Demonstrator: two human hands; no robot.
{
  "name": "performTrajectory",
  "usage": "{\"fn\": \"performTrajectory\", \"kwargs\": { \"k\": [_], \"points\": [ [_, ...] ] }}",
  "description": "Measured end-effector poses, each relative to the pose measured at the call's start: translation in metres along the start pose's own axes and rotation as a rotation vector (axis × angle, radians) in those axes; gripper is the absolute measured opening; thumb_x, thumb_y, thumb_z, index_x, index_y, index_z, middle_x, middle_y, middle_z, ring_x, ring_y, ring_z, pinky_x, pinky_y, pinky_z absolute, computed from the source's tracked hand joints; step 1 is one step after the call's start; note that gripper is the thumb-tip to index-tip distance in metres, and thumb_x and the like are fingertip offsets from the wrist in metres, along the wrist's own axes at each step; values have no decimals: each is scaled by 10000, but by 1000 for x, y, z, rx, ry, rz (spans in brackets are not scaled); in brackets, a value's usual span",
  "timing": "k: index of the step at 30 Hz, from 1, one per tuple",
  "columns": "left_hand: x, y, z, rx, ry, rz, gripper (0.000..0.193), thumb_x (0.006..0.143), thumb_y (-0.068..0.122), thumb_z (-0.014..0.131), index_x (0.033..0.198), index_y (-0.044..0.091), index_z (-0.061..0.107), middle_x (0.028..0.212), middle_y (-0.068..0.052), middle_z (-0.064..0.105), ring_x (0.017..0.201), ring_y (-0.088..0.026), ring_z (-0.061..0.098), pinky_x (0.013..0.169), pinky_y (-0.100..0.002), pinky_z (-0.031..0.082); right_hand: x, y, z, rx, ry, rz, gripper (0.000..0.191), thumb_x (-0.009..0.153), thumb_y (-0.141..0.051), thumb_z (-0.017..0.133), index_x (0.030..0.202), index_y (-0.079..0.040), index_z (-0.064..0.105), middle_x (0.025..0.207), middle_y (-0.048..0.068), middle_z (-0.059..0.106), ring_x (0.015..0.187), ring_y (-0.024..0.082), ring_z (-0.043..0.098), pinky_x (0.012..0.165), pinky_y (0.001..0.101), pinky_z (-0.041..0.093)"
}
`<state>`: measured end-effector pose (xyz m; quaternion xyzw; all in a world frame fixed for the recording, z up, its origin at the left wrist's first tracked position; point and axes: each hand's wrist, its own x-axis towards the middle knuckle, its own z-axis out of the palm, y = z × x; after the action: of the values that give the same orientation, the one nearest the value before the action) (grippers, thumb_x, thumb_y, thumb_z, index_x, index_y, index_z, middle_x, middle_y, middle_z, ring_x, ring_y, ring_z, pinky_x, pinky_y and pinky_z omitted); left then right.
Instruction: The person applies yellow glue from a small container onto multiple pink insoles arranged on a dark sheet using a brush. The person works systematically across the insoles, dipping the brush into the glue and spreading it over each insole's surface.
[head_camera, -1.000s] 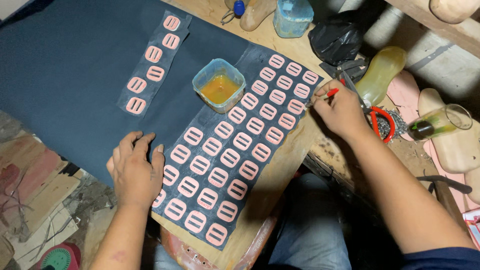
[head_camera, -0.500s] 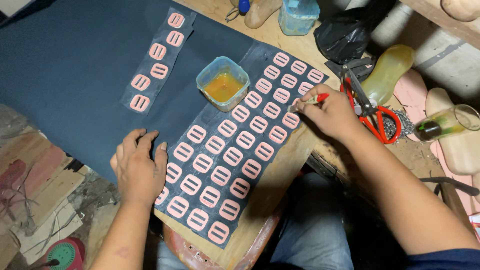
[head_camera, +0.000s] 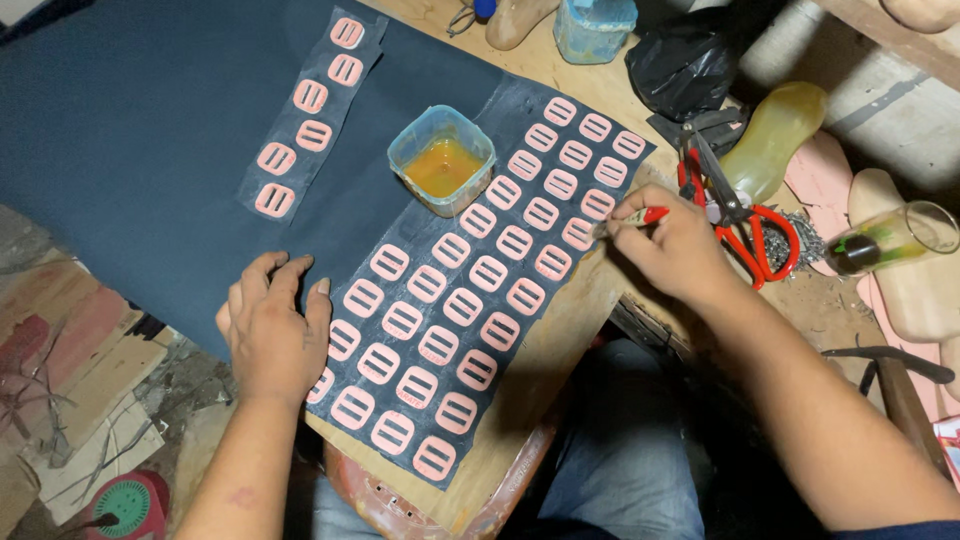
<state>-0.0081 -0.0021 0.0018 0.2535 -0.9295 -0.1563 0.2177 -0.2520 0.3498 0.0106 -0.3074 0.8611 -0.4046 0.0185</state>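
Head view: nearest the wearer, at about 7 o'clock, the left hand (head_camera: 272, 330) lies palm down with fingers spread flat, holding nothing, pressing on the near left corner of a dark strip (head_camera: 470, 300) covered in rows of pink buckle-shaped pieces (head_camera: 463, 306); two or three of those pieces are partly under the palm. The strip runs diagonally from 6 o'clock toward 1 o'clock across the edge of a wooden workbench (head_camera: 545, 360). At about 3 o'clock the right hand (head_camera: 675, 250) is curled closed around a thin red-handled brush (head_camera: 632, 218), whose tip points at the pink pieces along the strip's right edge; whether the tip touches them cannot be told. Just right of that hand lie red-handled scissors (head_camera: 745, 215). Past the middle, at 12 o'clock, a small square plastic tub of amber liquid (head_camera: 442, 160) sits touching the strip's left edge. A large dark blue sheet (head_camera: 150, 110) fills the 10 o'clock side, with a smaller strip of six pink pieces (head_camera: 310, 100) on it. Farthest off, at 1 o'clock, stand a pale blue container (head_camera: 595, 25) and a black plastic bag (head_camera: 690, 65).
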Motion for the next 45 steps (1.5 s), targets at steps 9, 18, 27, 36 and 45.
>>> {"fn": "performTrajectory", "kwargs": {
  "k": [9, 18, 27, 36, 45],
  "points": [
    [1, -2, 4, 8, 16, 22, 347, 964, 279, 661, 1262, 111, 721, 1374, -114, 599, 1263, -318, 535, 1112, -477, 339, -32, -12, 18, 28, 85, -155, 151, 950, -131, 746, 999, -25, 650, 911, 80, 723, 771, 85, 660, 687, 226, 510],
    [-1, 0, 1, 1, 16, 16, 353, 968, 289, 656, 1268, 112, 718, 1378, -110, 594, 1265, -321, 531, 1104, -478, 343, 3, -29, 42, 309, 65, -16, 105, 961, -113, 729, 974, -28, 669, 849, 25, 754, 744, 64, 676, 673, 221, 530],
    [-2, -4, -2, -21, 9, 5, 352, 967, 286, 649, 1264, 109, 715, 1377, -104, 589, 1269, -315, 525, 1111, -474, 343, -21, -37, 23, 218, 65, -62, 152, 978, -170, 720, 1011, -30, 674, 912, 45, 735, 767, 71, 613, 694, 240, 492],
    [-4, -4, -14, -22, 1, -14, 360, 953, 284, 644, 1257, 101, 708, 1374, -108, 583, 1285, -312, 512, 1113, -473, 329, -16, -79, 36, 492, -18, -54, 200, 1038, -211, 611, 1131, -45, 676, 1038, 14, 744, 945, 77, 698, 857, 240, 556],
    [0, -14, -23, -42, 9, -42, 364, 931, 290, 641, 1244, 115, 706, 1368, -95, 583, 1292, -298, 506, 1109, -460, 332, 106, -134, 86, -87, 29, -512, 209, 959, -201, 746, 1055, -16, 734, 1360, 220, 583, 1278, 380, 506, 1077, 428, 417]
  ]
}}
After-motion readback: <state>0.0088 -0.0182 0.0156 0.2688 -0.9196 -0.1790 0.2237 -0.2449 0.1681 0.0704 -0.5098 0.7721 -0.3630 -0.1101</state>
